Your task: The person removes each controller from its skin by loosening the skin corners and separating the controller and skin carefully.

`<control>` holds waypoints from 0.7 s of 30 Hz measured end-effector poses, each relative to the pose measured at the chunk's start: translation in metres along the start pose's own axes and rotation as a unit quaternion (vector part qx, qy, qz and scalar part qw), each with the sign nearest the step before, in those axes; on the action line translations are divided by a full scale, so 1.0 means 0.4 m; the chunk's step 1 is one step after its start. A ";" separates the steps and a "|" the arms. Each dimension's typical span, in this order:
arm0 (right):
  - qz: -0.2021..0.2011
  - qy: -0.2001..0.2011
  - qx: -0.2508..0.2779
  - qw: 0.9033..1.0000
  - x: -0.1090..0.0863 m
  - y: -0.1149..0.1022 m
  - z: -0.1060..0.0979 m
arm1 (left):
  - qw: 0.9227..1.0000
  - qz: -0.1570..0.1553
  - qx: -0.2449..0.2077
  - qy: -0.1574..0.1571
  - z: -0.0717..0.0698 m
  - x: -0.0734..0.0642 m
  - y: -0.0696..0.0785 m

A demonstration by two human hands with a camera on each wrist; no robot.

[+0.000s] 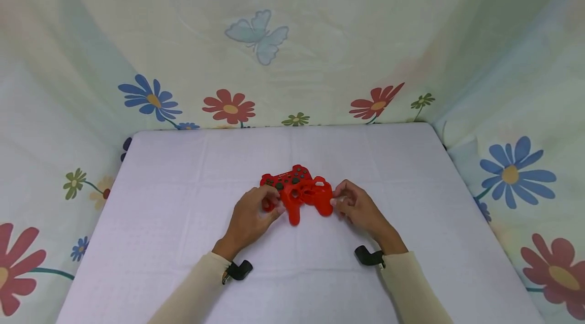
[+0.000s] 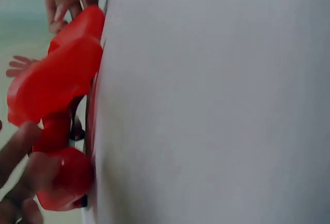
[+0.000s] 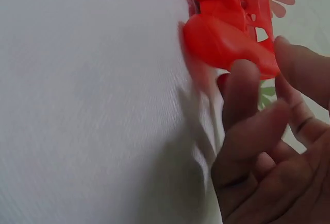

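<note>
A red game controller [image 1: 283, 179] with "SONY" lettering and dark buttons lies on the table. In front of its right part lies a red controller cover [image 1: 323, 197], hollow with cut-out openings, partly overlapping the controller. My left hand [image 1: 253, 215] is at the left end, its fingertips beside the controller's left handle and the cover's edge. The left wrist view has its blurred fingers in front of the red controller handle [image 2: 72, 180]. At the cover's right end is my right hand [image 1: 361, 209]; in the right wrist view its loosely bent fingers come close to the cover's rounded handle [image 3: 219, 41].
A white cloth covers the table [image 1: 183, 171]. Curtains [image 1: 320, 60] printed with flowers and a butterfly hang behind it and on both sides. Small black devices [image 1: 239, 269] are strapped at both wrists.
</note>
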State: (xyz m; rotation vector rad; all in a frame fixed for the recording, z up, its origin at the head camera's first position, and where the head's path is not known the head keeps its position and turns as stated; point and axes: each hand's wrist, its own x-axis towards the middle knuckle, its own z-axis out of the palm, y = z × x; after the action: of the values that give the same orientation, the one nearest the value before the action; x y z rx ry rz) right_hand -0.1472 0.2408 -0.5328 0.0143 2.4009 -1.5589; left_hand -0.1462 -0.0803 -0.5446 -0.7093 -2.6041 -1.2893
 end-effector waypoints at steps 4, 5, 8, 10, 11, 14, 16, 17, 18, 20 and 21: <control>-0.030 -0.024 -0.033 0.999 0.001 0.000 -0.005 | 0.998 -0.012 0.048 -0.050 0.014 -0.014 0.020; -0.038 -0.028 -0.039 0.998 0.003 0.000 -0.006 | 0.997 -0.014 0.059 -0.058 0.017 -0.014 0.026; -0.050 -0.030 -0.042 0.997 0.012 0.003 -0.011 | 0.995 -0.020 0.069 -0.064 0.032 -0.004 0.048; -0.053 -0.031 -0.028 0.998 0.019 0.007 -0.012 | 0.996 -0.027 0.058 -0.061 0.045 0.006 0.060; -0.055 -0.030 -0.018 0.998 0.023 0.009 -0.013 | 0.996 -0.029 0.054 -0.058 0.052 0.011 0.065; -0.058 -0.023 0.014 0.998 0.034 0.015 -0.008 | 0.998 -0.037 0.041 -0.042 0.071 0.026 0.071; -0.062 -0.014 0.029 0.998 0.039 0.016 -0.004 | 0.998 -0.043 0.029 -0.024 0.077 0.036 0.069; -0.063 -0.010 0.038 0.997 0.042 0.016 -0.002 | 0.999 -0.044 0.021 -0.013 0.077 0.040 0.067; -0.063 -0.006 0.047 0.997 0.043 0.016 0.000 | 0.999 -0.049 0.011 -0.005 0.075 0.044 0.063; -0.062 -0.003 0.066 0.996 0.045 0.014 0.003 | 0.998 -0.058 -0.010 0.006 0.067 0.050 0.052; -0.058 -0.003 0.078 0.995 0.045 0.014 0.005 | 0.998 -0.063 -0.022 0.008 0.061 0.052 0.046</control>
State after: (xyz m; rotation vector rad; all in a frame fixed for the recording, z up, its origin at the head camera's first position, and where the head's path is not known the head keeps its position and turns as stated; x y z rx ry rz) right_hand -0.1634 0.2389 -0.5427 -0.1013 2.3075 -1.7921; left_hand -0.1540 -0.0444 -0.5398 -0.5448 -2.6537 -1.3838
